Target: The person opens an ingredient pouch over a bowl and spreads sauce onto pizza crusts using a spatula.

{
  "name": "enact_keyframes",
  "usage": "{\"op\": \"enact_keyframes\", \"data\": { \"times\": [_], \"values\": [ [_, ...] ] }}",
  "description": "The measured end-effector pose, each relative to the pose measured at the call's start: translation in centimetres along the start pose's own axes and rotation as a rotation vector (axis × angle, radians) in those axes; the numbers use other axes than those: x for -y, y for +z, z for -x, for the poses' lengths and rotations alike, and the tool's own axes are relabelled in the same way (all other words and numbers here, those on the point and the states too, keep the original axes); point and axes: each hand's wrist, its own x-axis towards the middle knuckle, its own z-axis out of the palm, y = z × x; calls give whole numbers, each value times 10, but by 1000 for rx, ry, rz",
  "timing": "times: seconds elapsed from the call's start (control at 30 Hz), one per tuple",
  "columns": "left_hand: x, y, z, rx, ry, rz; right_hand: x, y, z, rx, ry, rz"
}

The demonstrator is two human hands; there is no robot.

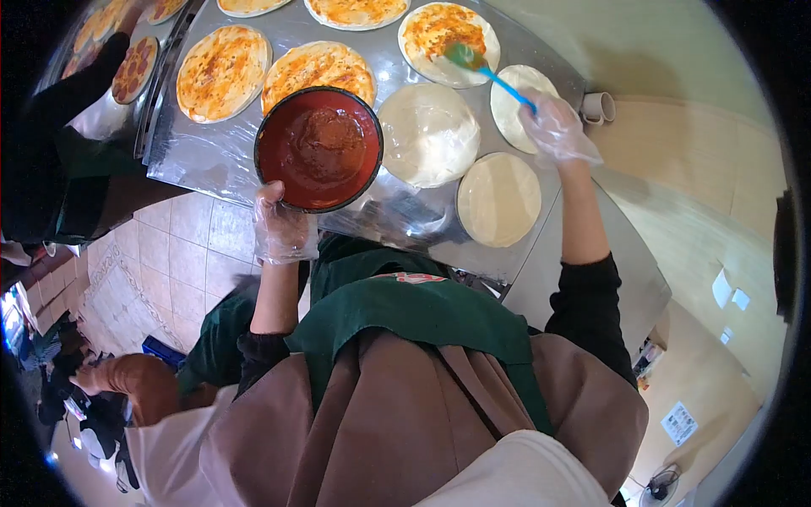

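My left hand (285,226), in a clear plastic glove, grips the near rim of a dark-edged bowl (274,160) with red sauce inside. In my right hand (553,127), also gloved, is a blue-handled spatula (509,88). Its greenish head rests on or just over a dough round (422,42) partly spread with orange-red sauce. Plain dough rounds lie nearby: one (429,135) right of the bowl, one (498,199) nearer me, and one (509,108) partly under my right hand.
Several sauced rounds (224,73) lie on the metal table (245,165). At the left, another person's dark sleeve (80,80) reaches over a second table with topped rounds (135,70). A white cup (599,107) stands by the right wall.
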Motion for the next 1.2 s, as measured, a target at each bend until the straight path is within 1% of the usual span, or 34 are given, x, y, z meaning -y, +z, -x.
{"op": "enact_keyframes", "data": {
  "times": [0.07, 0.13, 0.2, 0.27, 0.3, 0.43, 0.53, 0.63, 0.7, 0.73, 0.8, 0.83, 0.9, 1.03, 1.1, 1.13, 1.2],
  "values": [
    [1, 3, 2, -20, -9, 3, 15, 20, -20, -15, -13, -13],
    [4, 4, 4, -28, -6, -10, 11, 46, -33, -30, -21, -31],
    [6, 2, 3, -34, 0, -17, 1, 72, -41, 34, 22, 74],
    [8, 0, 5, -17, -14, 9, -26, 72, -41, 45, 44, 122],
    [8, 0, 6, -15, -18, 8, -28, 63, -39, 56, 65, 170],
    [9, -1, 5, -5, -8, -26, -25, 28, -37, 17, 158, 148],
    [11, 1, 2, -21, -9, -39, -21, 27, -63, -9, 186, 166],
    [13, 5, 5, -8, -31, -25, -32, 39, -67, 39, 223, 165],
    [12, 6, 4, 14, -45, -7, -54, 49, -54, 52, 123, 67],
    [13, 5, 4, 16, -41, -20, -44, 40, -44, 53, 124, 69],
    [14, 2, 5, 19, -44, -30, -22, 22, -7, 312, 272, -13],
    [15, 0, 4, 11, -43, -33, -20, 18, 7, 310, 277, -9],
    [14, 1, 1, 10, -42, -36, -19, 14, 26, 285, 195, -276],
    [10, 2, 0, 19, -32, -47, -19, 3, 1, 271, 206, -377],
    [10, 1, 2, 18, -40, -44, -8, -8, -22, -23, 136, -172],
    [11, 1, 3, 21, -44, -41, -15, 2, -34, -21, 138, -175],
    [12, 2, 4, 25, -44, -41, -30, 32, -55, 78, 212, 40]
  ]
}}
